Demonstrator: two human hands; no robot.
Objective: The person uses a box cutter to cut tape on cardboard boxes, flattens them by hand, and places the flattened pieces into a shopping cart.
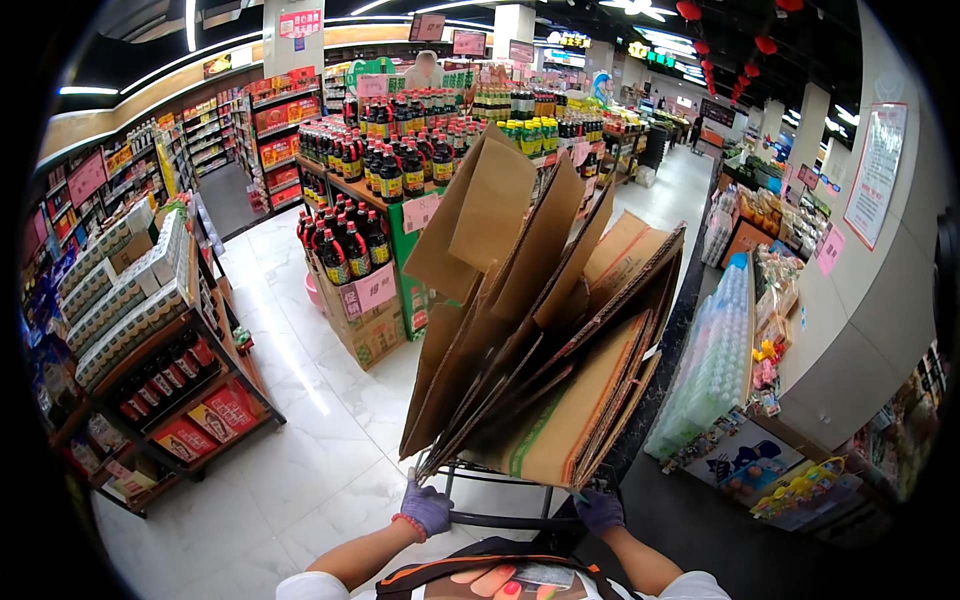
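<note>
A cart with a dark handle bar (517, 520) stands right in front of me, stacked with flattened cardboard boxes (525, 300). Several sheets rise upright and lean out to the upper left; others, printed with green and orange stripes, lie tilted at the right. My left hand (429, 507), in a purple glove with a red bead bracelet at the wrist, grips the cart at the left end of the handle, its thumb up beside the cardboard. Also gloved in purple, my right hand (600, 511) holds the right end, partly hidden under the cardboard's lower edge.
Ahead on the left, a display of dark sauce bottles (390, 176) has a bottle-topped carton stack (367, 322) at its corner. A wooden shelf unit (277, 416) stands left. Packed bottles (705, 360) and a pillar (862, 300) flank the right. Far down the aisle is a person (697, 129).
</note>
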